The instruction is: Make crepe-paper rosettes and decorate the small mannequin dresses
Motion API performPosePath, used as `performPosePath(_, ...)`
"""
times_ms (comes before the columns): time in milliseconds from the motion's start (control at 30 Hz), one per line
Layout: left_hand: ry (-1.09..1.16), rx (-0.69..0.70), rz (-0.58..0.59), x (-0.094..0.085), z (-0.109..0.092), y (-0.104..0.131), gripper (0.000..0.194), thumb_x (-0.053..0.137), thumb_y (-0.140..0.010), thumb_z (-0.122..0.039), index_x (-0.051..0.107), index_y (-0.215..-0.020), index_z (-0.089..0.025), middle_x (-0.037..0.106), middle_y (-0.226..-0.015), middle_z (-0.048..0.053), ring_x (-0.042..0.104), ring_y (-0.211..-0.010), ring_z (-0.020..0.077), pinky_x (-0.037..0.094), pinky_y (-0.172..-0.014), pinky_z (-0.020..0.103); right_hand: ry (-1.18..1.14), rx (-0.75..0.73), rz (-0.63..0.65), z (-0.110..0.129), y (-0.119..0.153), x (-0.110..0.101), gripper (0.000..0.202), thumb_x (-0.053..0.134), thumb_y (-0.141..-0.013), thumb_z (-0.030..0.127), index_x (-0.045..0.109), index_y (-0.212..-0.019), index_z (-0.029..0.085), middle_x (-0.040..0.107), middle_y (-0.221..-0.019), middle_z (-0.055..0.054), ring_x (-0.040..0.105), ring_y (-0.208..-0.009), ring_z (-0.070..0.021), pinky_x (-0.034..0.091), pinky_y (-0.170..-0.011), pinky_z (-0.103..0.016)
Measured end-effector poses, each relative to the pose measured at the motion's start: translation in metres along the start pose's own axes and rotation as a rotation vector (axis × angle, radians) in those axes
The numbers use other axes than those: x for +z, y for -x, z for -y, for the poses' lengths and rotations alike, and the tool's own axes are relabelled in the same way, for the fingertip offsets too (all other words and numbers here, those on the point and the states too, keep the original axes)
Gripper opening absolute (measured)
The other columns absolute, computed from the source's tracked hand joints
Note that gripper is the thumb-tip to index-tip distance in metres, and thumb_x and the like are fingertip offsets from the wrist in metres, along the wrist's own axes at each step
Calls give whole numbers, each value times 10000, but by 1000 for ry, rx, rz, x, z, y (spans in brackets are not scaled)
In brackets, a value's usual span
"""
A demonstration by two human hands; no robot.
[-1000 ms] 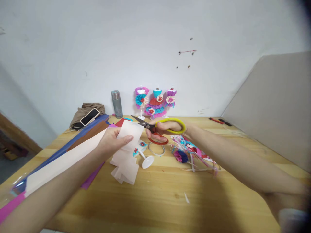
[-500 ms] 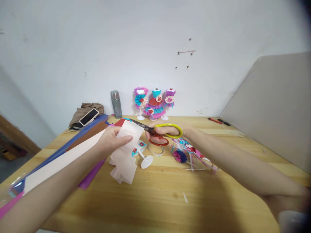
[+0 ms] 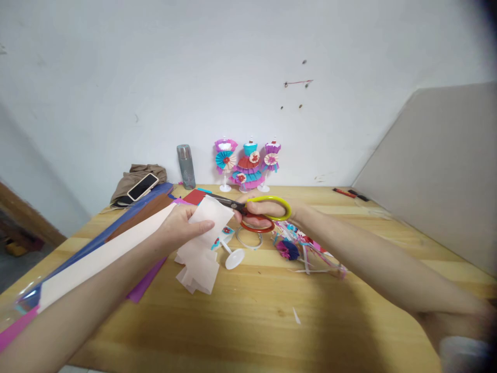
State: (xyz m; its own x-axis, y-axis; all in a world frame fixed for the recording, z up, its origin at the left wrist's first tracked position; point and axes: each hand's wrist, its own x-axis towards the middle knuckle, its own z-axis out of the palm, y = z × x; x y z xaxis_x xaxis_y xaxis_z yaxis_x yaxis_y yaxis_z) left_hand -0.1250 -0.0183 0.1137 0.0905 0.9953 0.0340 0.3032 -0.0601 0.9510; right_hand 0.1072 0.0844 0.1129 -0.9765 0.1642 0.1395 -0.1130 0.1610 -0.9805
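My left hand (image 3: 184, 225) pinches a pale pink paper piece (image 3: 213, 215) between thumb and fingers. Fingers of my right hand (image 3: 266, 210) are wrapped round the handles of the scissors (image 3: 285, 207), one loop yellow and one red. The dark blades point left and lie along the paper's upper edge. Below my left hand, more pale paper pieces (image 3: 200, 274) lie fanned out on the table. Beside them a white stand (image 3: 235, 259) lies tipped over, with blue paper and red flowers near its stem.
Three decorated paper dresses on stands (image 3: 248, 166) stand by the wall, with a bottle (image 3: 186, 168) to their left. A phone (image 3: 143, 187) rests on a brown cloth. Coloured paper sheets (image 3: 104, 259) lie at left, paper scraps (image 3: 298, 241) at right, markers (image 3: 345, 193) behind.
The scissor blades have closed together along the paper's top edge, and the red loop has shifted slightly right. The held paper has tilted and moved a little to the right.
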Motion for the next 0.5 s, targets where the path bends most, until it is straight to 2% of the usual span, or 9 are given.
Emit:
performPosePath(133, -20, 1, 0, -9, -3, 2, 343, 805, -606, -455, 726, -658, -126, 720, -639, 91, 650, -535, 211, 483, -472, 263, -3, -57, -91, 0, 10, -3, 491, 513, -895, 608, 552, -913, 118, 397, -398, 97, 266, -301, -54, 237, -300, -186)
performPosePath(200, 10, 25, -45, -18, -7, 4, 334, 818, -600, -432, 729, -676, -118, 730, -669, 94, 656, -558, 208, 495, -492, 263, 26, -28, -116, 7, 20, 1, 473, 539, -882, 593, 571, -919, 122, 410, -407, 93, 287, -311, -55, 255, -324, -187)
performPosePath(267, 84, 76, -153, -29, -14, 5, 319, 827, -596, -386, 723, -699, -103, 730, -676, 81, 647, -561, 185, 508, -514, 258, 121, 103, -89, 14, 30, 11, 455, 609, -836, 568, 611, -911, 119, 455, -445, 71, 340, -349, -64, 278, -364, -202)
performPosePath(300, 130, 112, -230, -35, -18, 6, 304, 823, -602, -351, 716, -712, -89, 723, -668, 68, 640, -562, 167, 517, -536, 255, 204, 232, -70, 16, 34, 18, 429, 664, -796, 544, 627, -902, 130, 481, -501, 62, 373, -375, -68, 284, -376, -207)
performPosePath(333, 171, 144, -307, -42, -24, 6, 284, 809, -621, -309, 707, -737, -72, 720, -674, 53, 636, -575, 145, 525, -573, 254, 291, 330, -31, 17, 37, 26, 404, 712, -754, 519, 637, -875, 141, 502, -556, 53, 388, -416, -68, 287, -400, -210)
performPosePath(400, 163, 249, -475, -57, -38, 6, 310, 779, -651, -271, 692, -806, -17, 710, -695, 26, 639, -635, 116, 520, -653, 264, 441, 431, 89, 11, 43, 41, 359, 758, -699, 489, 604, -744, 168, 461, -564, 57, 370, -483, -79, 282, -453, -221)
performPosePath(433, 109, 293, -530, -65, -47, 5, 354, 763, -676, -272, 679, -853, 24, 712, -742, 26, 657, -721, 132, 511, -715, 295, 514, 478, 143, 7, 44, 49, 366, 762, -688, 486, 560, -672, 181, 432, -545, 58, 346, -492, -86, 258, -461, -233)
performPosePath(500, -75, 417, -666, -86, -68, 3, 464, 681, -755, -275, 624, -1031, 93, 703, -876, 26, 644, -948, 216, 453, -791, 372, 660, 579, 191, -5, 48, 62, 331, 746, -709, 457, 533, -686, 205, 484, -586, 35, 389, -530, -118, 269, -500, -259)
